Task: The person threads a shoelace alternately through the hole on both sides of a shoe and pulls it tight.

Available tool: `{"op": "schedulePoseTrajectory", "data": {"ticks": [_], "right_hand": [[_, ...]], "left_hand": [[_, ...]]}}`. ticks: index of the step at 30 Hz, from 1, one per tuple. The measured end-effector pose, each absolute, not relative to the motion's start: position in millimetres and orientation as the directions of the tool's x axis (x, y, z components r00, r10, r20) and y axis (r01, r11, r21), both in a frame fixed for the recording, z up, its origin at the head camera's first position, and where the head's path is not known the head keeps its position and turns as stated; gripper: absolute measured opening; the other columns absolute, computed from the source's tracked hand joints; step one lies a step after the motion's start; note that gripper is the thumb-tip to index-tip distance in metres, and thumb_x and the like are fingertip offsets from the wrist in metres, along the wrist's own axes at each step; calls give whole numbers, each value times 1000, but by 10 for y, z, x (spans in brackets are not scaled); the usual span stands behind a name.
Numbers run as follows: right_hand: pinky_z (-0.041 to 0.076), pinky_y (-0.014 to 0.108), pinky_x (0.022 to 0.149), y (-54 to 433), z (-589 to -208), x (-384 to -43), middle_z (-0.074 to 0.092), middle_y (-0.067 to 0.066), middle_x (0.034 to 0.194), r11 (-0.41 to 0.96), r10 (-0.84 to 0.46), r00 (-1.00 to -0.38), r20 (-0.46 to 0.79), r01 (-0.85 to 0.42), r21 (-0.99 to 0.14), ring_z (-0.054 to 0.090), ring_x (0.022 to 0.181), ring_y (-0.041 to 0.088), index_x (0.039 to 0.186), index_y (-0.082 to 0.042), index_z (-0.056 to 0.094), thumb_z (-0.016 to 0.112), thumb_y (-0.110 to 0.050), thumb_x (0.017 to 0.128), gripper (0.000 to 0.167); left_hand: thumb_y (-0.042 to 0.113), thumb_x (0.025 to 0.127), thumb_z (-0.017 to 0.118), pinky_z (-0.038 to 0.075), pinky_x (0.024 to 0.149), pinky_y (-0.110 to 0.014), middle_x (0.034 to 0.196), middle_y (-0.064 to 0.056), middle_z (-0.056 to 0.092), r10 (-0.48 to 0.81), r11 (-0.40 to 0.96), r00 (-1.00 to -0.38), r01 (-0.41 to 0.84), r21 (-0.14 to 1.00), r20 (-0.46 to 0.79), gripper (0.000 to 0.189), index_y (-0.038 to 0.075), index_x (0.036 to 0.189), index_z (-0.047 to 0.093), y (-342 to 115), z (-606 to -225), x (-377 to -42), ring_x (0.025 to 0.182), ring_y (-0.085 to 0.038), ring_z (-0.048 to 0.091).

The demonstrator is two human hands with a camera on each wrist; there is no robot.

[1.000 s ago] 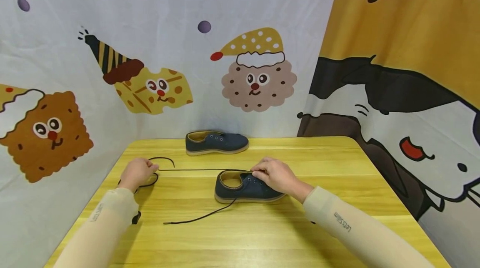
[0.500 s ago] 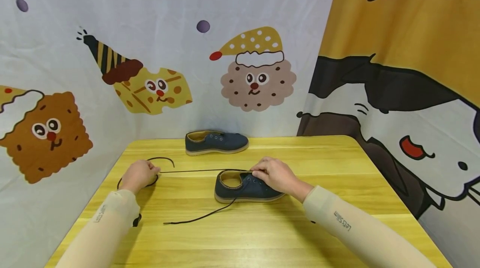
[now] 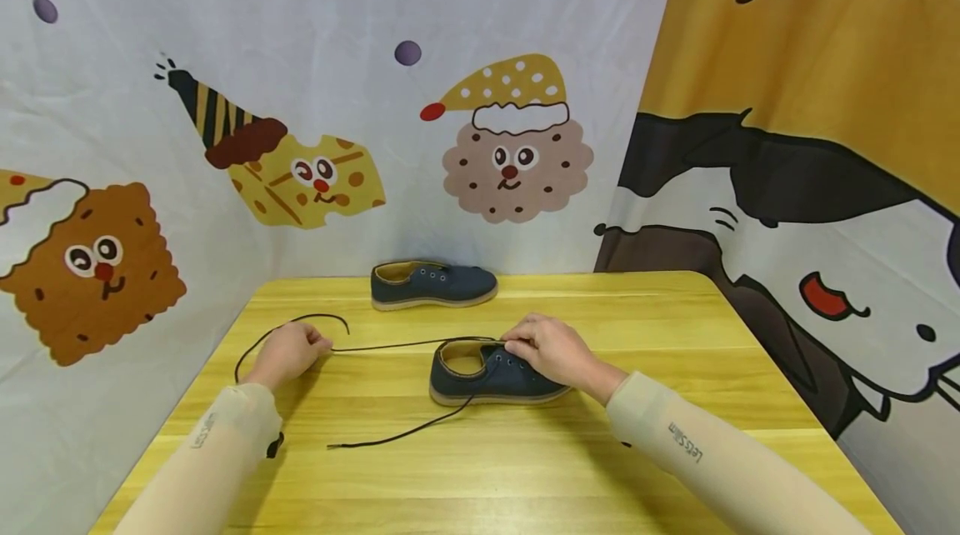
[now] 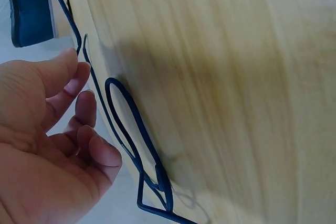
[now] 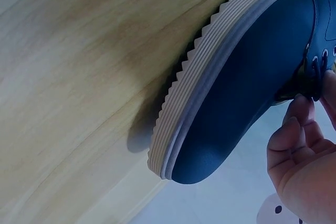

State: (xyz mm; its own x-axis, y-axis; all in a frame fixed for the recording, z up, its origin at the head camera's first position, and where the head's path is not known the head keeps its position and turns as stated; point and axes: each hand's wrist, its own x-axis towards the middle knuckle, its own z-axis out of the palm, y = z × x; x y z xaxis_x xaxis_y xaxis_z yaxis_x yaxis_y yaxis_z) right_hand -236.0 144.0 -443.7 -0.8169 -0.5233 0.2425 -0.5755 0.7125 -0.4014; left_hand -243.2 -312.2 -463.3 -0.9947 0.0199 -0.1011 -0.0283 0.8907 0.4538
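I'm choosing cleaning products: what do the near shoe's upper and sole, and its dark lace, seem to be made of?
Upper: probably matte fabric or smooth synthetic; the dull, even navy surface leaves it open.
Sole: likely molded rubber or similar, pale and ridged along its side.
Lace: seemingly dull textile cord, thin and bending into loops; weave too fine to tell.

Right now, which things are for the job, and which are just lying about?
Seem to be for the job:
left hand, pinching the dark lace
right hand, at the near shoe

Seem to be just there:
far shoe, untouched
patterned cloth behind
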Motion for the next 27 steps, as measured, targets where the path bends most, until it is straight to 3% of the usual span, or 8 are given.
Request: {"op": "schedulePoseTrajectory", "data": {"ticks": [10, 14, 19, 23, 27], "right_hand": [[50, 29, 72, 1456, -4443, -2364, 63, -12, 107, 694, -517, -816, 260, -577, -430, 59, 86, 4, 115, -24, 72, 63, -32, 96, 22], [49, 29, 68, 1509, -4433, -2364, 63, -13, 106, 694, -492, -827, 272, -561, -450, 56, 80, 3, 116, -25, 71, 62, -34, 96, 23], [47, 28, 65, 1646, -4422, -2328, 60, -14, 101, 701, -468, -848, 250, -528, -478, 53, 75, 4, 116, -25, 68, 62, -38, 95, 25], [47, 27, 64, 1793, -4445, -2281, 61, -10, 103, 712, -455, -861, 230, -506, -487, 53, 74, 5, 118, -22, 68, 65, -43, 92, 33], [46, 28, 62, 1906, -4484, -2226, 59, -5, 111, 739, -475, -856, 202, -513, -436, 53, 72, 9, 124, -19, 65, 70, -53, 84, 53]], "left_hand": [[33, 95, 65, 40, 56, -33, 72, -1, 58, 5, 885, -997, -31, 465, -76, 24, 9, 91, 65, -3044, -4627, -2399, 60, -18, 50], [31, 96, 64, 42, 60, -34, 76, -1, 59, 47, 871, -999, 40, 490, -2, 22, 9, 93, 63, -2954, -4625, -2397, 63, -17, 50], [39, 93, 65, 48, 72, -41, 95, -3, 64, 149, 866, -979, 198, 458, 142, 28, 12, 98, 67, -2643, -4588, -2336, 82, -22, 59], [41, 90, 69, 50, 77, -42, 107, -3, 60, 284, 846, -919, 374, 379, 273, 35, 12, 109, 67, -2278, -4479, -2189, 93, -24, 60], [38, 85, 75, 51, 84, -39, 113, 0, 57, 468, 764, -786, 589, 264, 404, 41, 14, 117, 65, -1972, -4411, -2043, 100, -20, 59]]}}
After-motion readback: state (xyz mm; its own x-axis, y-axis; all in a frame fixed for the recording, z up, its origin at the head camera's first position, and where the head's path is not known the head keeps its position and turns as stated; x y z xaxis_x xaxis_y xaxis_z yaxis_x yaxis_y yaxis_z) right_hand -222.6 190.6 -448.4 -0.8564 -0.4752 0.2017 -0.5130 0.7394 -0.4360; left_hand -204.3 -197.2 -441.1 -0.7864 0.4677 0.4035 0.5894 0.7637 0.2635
